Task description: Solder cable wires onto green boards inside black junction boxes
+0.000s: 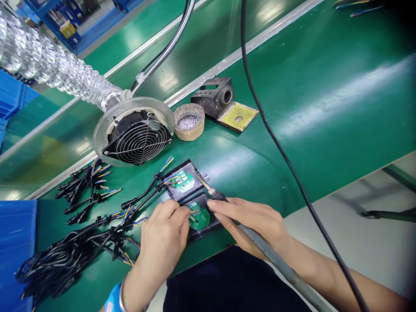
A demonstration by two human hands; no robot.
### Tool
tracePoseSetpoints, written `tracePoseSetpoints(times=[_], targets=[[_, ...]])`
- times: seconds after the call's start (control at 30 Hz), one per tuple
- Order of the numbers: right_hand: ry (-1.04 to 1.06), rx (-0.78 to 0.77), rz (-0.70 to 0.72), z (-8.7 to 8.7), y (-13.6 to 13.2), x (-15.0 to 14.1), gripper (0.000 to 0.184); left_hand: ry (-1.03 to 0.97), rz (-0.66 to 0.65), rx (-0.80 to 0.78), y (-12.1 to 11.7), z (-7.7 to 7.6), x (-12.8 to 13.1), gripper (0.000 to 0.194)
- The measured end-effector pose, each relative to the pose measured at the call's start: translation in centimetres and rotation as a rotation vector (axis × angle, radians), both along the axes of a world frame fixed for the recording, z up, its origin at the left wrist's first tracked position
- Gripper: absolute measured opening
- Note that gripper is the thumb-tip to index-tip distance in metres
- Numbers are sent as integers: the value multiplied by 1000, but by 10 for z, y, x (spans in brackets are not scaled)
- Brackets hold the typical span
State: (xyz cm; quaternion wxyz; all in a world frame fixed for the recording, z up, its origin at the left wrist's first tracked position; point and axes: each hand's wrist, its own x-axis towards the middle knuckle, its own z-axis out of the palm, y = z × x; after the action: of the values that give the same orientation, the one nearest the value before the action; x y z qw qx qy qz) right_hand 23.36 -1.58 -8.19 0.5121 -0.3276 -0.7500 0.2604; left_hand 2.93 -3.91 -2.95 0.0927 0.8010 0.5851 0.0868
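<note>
My left hand (164,234) is closed in a pinch at the left edge of the lower green circuit board (202,220), with a thin wire (194,211) showing at its fingertips. My right hand (260,221) grips a soldering iron (273,255) like a pen. Its metal tip points up and left, over the right side of the upper circuit board (182,184); whether it touches is unclear. Both boards sit in black plastic holders. A black cable (143,197) with coloured wire ends runs to the upper board. My left fingers partly cover the lower board.
A fume extractor fan (139,145) stands behind the boards on a foil duct (61,65). Beside it are a tub of solder bits (189,131) and an iron stand (211,102) with a yellow sponge (240,116). Bundled black cables (68,255) and a blue bin (16,247) lie left.
</note>
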Motion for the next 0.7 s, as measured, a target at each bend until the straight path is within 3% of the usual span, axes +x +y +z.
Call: tracePoseSetpoints(times=[0.1, 0.23, 0.33, 0.5, 0.7], targets=[[34, -45, 8, 5, 3, 5, 49, -48, 3, -71, 3, 2, 0, 19], [71, -57, -6, 24, 5, 25, 41, -94, 27, -116, 5, 2, -2, 20], [67, -132, 53, 32, 3, 35, 34, -114, 26, -121, 5, 2, -4, 20], [126, -148, 163, 25, 5, 24, 30, -128, 19, -101, 5, -1, -5, 18], [145, -133, 183, 16, 10, 13, 26, -136, 24, -88, 5, -3, -6, 17]])
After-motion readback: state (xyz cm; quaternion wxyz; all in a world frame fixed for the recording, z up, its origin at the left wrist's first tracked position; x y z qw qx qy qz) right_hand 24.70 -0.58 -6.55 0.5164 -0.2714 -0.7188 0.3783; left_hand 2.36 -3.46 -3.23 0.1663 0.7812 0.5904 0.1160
